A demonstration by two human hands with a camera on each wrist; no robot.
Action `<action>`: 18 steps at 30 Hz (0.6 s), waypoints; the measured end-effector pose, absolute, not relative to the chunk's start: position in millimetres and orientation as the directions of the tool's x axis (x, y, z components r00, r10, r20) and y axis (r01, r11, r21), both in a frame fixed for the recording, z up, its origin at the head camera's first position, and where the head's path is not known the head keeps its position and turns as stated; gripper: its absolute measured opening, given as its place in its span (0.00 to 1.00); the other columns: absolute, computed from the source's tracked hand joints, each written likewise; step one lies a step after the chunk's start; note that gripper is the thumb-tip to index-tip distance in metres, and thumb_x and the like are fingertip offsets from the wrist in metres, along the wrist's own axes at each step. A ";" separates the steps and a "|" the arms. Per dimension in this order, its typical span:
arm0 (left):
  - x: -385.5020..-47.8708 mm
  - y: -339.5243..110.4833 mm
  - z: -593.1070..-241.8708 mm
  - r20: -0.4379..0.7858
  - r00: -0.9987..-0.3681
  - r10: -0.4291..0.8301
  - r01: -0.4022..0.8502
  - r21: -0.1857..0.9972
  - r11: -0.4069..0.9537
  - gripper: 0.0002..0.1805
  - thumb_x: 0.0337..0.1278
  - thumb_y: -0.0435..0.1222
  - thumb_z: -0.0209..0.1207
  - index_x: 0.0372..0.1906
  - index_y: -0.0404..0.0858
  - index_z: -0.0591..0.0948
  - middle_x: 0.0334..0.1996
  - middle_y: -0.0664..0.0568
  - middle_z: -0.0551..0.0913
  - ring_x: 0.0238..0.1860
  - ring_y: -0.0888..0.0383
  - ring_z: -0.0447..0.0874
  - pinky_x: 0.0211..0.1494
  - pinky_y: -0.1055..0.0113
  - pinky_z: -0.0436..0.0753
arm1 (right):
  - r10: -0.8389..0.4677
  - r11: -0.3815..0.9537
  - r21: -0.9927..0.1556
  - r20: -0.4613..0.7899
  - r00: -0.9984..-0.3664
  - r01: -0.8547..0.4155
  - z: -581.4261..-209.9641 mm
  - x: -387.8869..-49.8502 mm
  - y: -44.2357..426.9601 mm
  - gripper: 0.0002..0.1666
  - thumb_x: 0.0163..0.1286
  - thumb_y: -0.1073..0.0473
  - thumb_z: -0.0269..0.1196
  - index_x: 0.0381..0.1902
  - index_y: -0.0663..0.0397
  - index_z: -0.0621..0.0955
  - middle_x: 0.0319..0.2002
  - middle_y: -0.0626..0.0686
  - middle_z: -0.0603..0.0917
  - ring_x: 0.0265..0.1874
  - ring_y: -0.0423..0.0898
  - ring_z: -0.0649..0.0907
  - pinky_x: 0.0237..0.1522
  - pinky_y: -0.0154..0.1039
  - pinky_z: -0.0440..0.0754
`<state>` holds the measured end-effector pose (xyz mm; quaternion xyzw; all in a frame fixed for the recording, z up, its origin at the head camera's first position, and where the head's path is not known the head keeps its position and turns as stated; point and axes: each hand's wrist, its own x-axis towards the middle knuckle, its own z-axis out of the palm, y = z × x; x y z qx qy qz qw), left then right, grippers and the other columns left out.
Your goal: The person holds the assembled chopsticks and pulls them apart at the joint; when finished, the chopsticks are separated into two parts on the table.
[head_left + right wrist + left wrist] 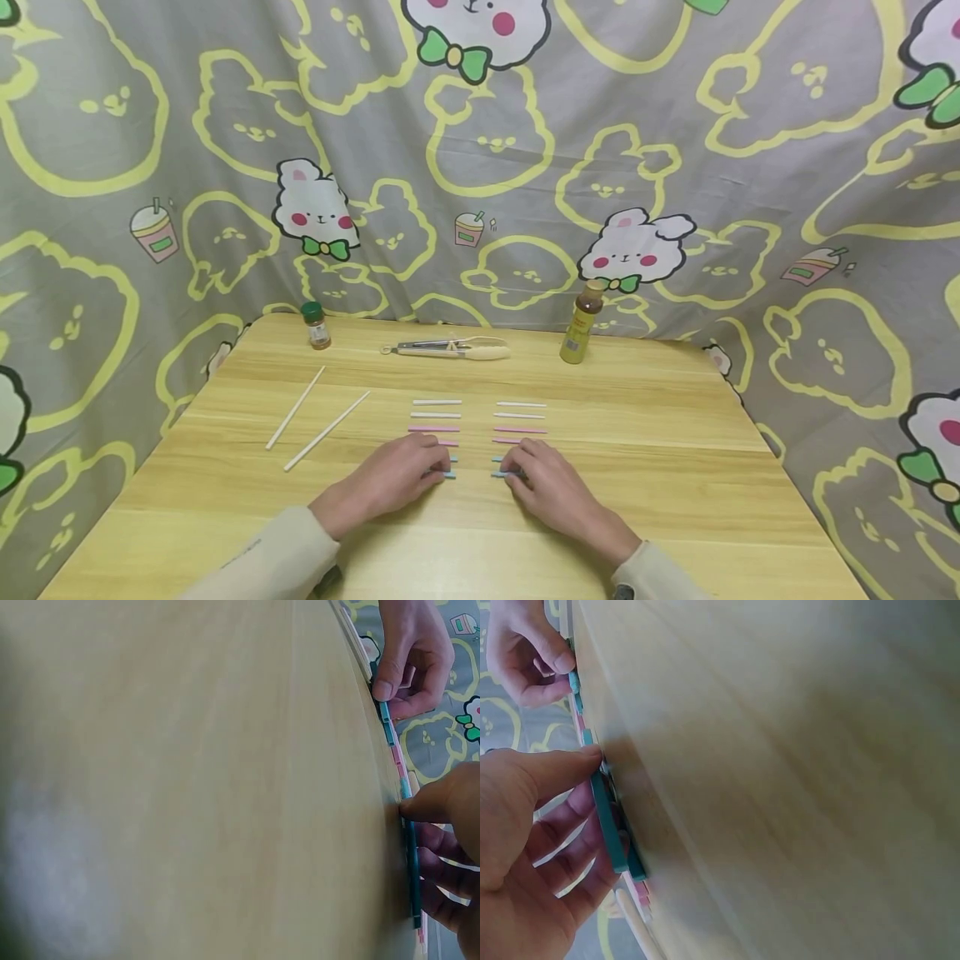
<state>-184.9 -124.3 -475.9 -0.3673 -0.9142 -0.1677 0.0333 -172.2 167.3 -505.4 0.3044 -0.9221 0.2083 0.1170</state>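
Two columns of short, slim sticks lie side by side on the wooden table (pixel 480 533), white farthest, pink in the middle, teal-blue nearest. My left hand (pixel 397 475) pinches the nearest teal stick (pixel 609 817) of the left column, thumb on the near side, fingers behind. At the right column, my right hand (pixel 551 487) holds the nearest teal stick (pixel 411 862) between thumb and fingers. A second teal stick lies just beyond each hand, partly hidden by fingers. Pink sticks (pixel 520 430) and white sticks (pixel 437 402) lie farther back.
Two long white chopstick-like rods (pixel 327 431) slant at the left. Along the back stand a green-capped spice jar (pixel 316 327) and a yellow-brown bottle (pixel 580 329), with tongs (pixel 442 348) lying between them. A patterned curtain (pixel 510 167) hangs behind the table.
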 end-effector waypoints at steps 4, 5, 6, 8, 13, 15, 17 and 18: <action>-185.2 -123.6 -477.5 0.186 -0.726 0.662 0.685 0.279 0.673 0.02 0.71 0.36 0.71 0.40 0.47 0.88 0.40 0.60 0.87 0.39 0.69 0.83 0.43 0.73 0.86 | -0.515 0.730 -0.305 0.345 -0.785 -0.612 -504.8 -171.6 168.0 0.06 0.71 0.61 0.75 0.43 0.47 0.89 0.41 0.41 0.84 0.41 0.36 0.81 0.44 0.34 0.85; -185.3 -123.4 -477.8 0.185 -0.727 0.661 0.684 0.278 0.674 0.02 0.71 0.36 0.71 0.40 0.47 0.88 0.40 0.60 0.87 0.39 0.69 0.83 0.43 0.73 0.86 | -0.515 0.730 -0.302 0.346 -0.784 -0.613 -504.4 -171.5 168.3 0.06 0.71 0.62 0.75 0.43 0.48 0.89 0.41 0.41 0.84 0.41 0.36 0.81 0.44 0.34 0.85; -185.3 -123.2 -477.9 0.186 -0.728 0.660 0.683 0.279 0.675 0.02 0.71 0.36 0.71 0.40 0.47 0.88 0.40 0.60 0.87 0.39 0.69 0.83 0.43 0.73 0.86 | -0.516 0.730 -0.302 0.344 -0.784 -0.613 -504.0 -171.4 168.6 0.06 0.71 0.62 0.75 0.43 0.48 0.89 0.41 0.41 0.84 0.41 0.36 0.81 0.44 0.34 0.85; -184.9 -123.2 -477.9 0.181 -0.730 0.659 0.680 0.283 0.677 0.02 0.71 0.36 0.71 0.40 0.47 0.88 0.39 0.60 0.87 0.39 0.68 0.83 0.43 0.72 0.86 | -0.518 0.730 -0.303 0.340 -0.785 -0.613 -503.4 -170.9 168.9 0.06 0.71 0.63 0.75 0.43 0.49 0.89 0.41 0.41 0.84 0.41 0.36 0.80 0.45 0.34 0.85; -184.2 -127.8 -473.6 0.178 -0.748 0.639 0.660 0.302 0.688 0.02 0.71 0.38 0.72 0.42 0.48 0.88 0.41 0.61 0.87 0.42 0.66 0.85 0.46 0.69 0.88 | -0.519 0.730 -0.318 0.318 -0.793 -0.605 -502.1 -169.8 168.5 0.06 0.72 0.64 0.74 0.44 0.50 0.89 0.41 0.41 0.84 0.42 0.36 0.80 0.46 0.34 0.85; -185.3 -133.1 -469.9 0.191 -0.760 0.621 0.647 0.309 0.697 0.02 0.71 0.38 0.71 0.43 0.47 0.88 0.41 0.61 0.87 0.44 0.65 0.86 0.49 0.66 0.89 | -0.519 0.731 -0.322 0.311 -0.796 -0.602 -502.3 -169.8 168.3 0.06 0.72 0.64 0.74 0.44 0.50 0.89 0.41 0.42 0.84 0.42 0.36 0.80 0.46 0.34 0.85; -187.8 -141.4 -464.7 0.206 -0.776 0.595 0.629 0.317 0.710 0.03 0.71 0.38 0.71 0.45 0.46 0.89 0.42 0.60 0.88 0.44 0.63 0.86 0.50 0.63 0.90 | -0.518 0.732 -0.324 0.308 -0.798 -0.600 -502.9 -169.9 168.2 0.06 0.72 0.64 0.74 0.44 0.50 0.89 0.41 0.42 0.84 0.42 0.36 0.80 0.46 0.34 0.85; -189.7 -147.1 -462.2 0.211 -0.786 0.581 0.617 0.321 0.718 0.04 0.71 0.38 0.70 0.45 0.45 0.89 0.42 0.60 0.88 0.44 0.62 0.87 0.51 0.62 0.90 | -0.517 0.732 -0.325 0.307 -0.799 -0.598 -503.3 -170.1 168.2 0.06 0.72 0.64 0.74 0.44 0.50 0.89 0.41 0.42 0.84 0.42 0.36 0.80 0.46 0.34 0.85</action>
